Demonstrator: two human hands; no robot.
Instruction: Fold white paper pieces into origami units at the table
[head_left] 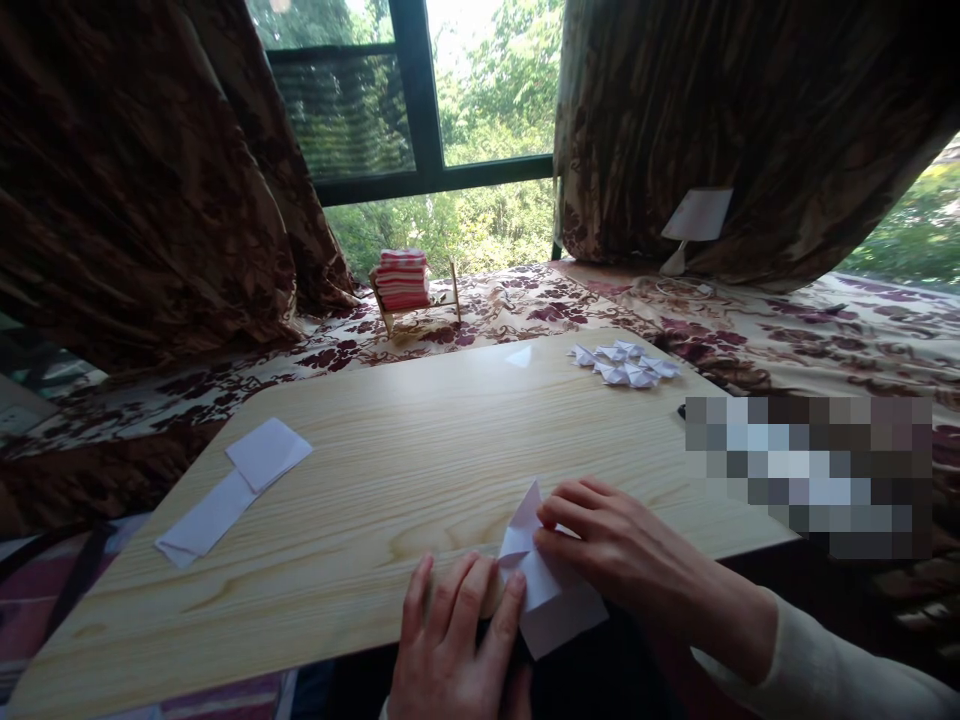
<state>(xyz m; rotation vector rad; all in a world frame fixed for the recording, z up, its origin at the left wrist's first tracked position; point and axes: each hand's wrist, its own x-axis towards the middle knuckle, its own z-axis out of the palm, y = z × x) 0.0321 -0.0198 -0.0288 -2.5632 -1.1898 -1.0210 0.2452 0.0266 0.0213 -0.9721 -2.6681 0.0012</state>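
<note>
A partly folded sheet of white paper (553,592) lies at the near edge of the table, its lower part hanging over the edge. A pointed flap stands up at its top. My right hand (611,535) pinches the paper's right side between thumb and bent fingers. My left hand (461,640) rests at the near edge, its thumb on the paper's left side and its other fingers bent on the tabletop. The underside of the paper is hidden.
On the wooden table (375,440), flat white paper pieces (255,465) lie at the left. Several small folded paper pieces (626,362) cluster at the far right, with a white triangle (519,356) near the back edge. Behind stand pink-striped folded cloths (403,280) and a lamp (699,215). A pixelated patch covers the right.
</note>
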